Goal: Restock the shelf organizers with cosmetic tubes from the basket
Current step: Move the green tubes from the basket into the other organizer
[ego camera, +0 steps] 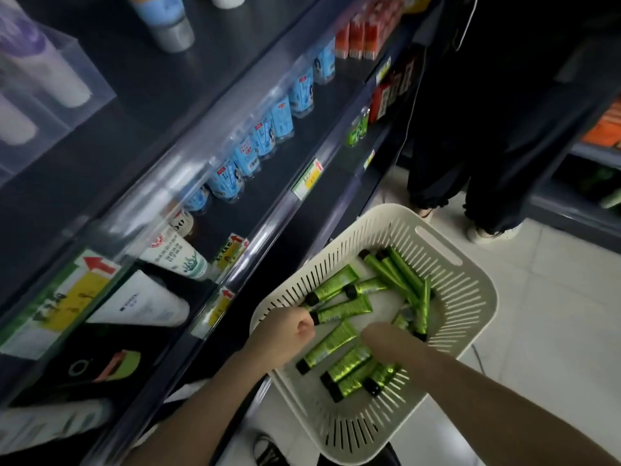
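**Both hands reach forward and down**

The left hand (290,332) is curled like a fist, knuckles up; whether it grips anything is unclear. The right hand (386,341) points downward, back to the camera, fingers hidden.

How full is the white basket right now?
Partly full: about a dozen green tubes lie flat and scattered on the floor of the basket, with bare floor visible between them.

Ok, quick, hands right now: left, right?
Left hand: curled, pinching a green tube by its cap end.
Right hand: among the tubes in the basket, fingers hidden; cannot tell.
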`<state>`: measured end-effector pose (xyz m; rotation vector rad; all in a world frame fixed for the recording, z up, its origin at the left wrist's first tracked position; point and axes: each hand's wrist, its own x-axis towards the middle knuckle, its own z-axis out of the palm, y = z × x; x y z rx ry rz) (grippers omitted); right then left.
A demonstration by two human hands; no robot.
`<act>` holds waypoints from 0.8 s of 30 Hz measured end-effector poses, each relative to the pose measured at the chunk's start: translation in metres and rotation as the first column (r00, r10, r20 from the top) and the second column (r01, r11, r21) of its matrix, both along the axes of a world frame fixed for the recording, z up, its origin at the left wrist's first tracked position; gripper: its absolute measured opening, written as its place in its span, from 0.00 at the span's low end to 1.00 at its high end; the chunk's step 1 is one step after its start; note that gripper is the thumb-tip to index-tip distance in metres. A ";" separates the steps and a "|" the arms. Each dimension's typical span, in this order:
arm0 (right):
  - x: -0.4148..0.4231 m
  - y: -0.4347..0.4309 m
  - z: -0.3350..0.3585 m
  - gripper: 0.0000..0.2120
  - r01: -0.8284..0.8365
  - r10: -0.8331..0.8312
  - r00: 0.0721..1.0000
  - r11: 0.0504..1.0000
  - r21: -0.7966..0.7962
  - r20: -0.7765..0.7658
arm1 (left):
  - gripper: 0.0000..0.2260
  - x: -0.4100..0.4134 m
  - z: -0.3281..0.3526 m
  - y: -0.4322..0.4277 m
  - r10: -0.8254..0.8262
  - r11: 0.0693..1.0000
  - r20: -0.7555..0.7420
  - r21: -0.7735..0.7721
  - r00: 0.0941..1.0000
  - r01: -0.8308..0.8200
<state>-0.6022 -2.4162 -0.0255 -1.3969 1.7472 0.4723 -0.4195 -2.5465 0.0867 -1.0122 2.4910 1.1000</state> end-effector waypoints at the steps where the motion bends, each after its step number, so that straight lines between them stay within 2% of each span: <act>1: 0.001 0.000 -0.008 0.15 -0.051 0.051 0.999 0.999 -0.016 -0.002 | 0.09 -0.001 -0.005 0.000 -0.002 1.000 0.005 -0.004 1.000 0.002; 5: 0.006 -0.006 -0.020 0.13 -0.177 0.164 0.979 0.978 -0.108 -0.123 | 0.08 -0.006 -0.026 0.000 0.012 1.000 0.062 0.010 0.998 -0.013; 8: 0.011 -0.011 -0.023 0.06 -0.245 0.202 0.952 0.953 -0.179 -0.228 | 0.09 -0.010 -0.040 -0.001 0.014 0.999 0.096 0.034 0.995 -0.017; 11: 0.012 -0.012 -0.031 0.09 -0.234 0.200 0.962 0.954 -0.189 -0.186 | 0.09 -0.016 -0.051 0.000 -0.002 0.999 0.126 0.041 0.992 -0.003; 13: 0.008 -0.013 -0.033 0.12 -0.240 0.215 0.961 0.962 -0.133 -0.175 | 0.09 -0.019 -0.055 0.002 -0.012 0.999 0.136 0.032 0.991 0.007; 17: 0.001 -0.015 -0.033 0.12 -0.252 0.232 0.957 0.962 -0.107 -0.171 | 0.09 -0.022 -0.063 0.004 -0.020 0.999 0.164 0.039 0.986 0.014; 19: -0.008 -0.019 -0.026 0.12 -0.175 0.173 0.984 0.982 -0.068 -0.035 | 0.08 -0.021 -0.066 0.005 -0.026 0.999 0.181 0.038 0.983 0.020; 21: -0.022 -0.027 -0.011 0.11 0.006 0.005 0.991 0.996 -0.085 0.133 | 0.08 -0.023 -0.071 0.007 -0.033 0.999 0.209 0.036 0.977 0.026; 24: -0.043 -0.034 0.021 0.05 0.388 -0.318 0.897 0.899 -0.202 0.307 | 0.07 -0.030 -0.083 0.012 -0.038 0.999 0.255 0.010 0.966 0.036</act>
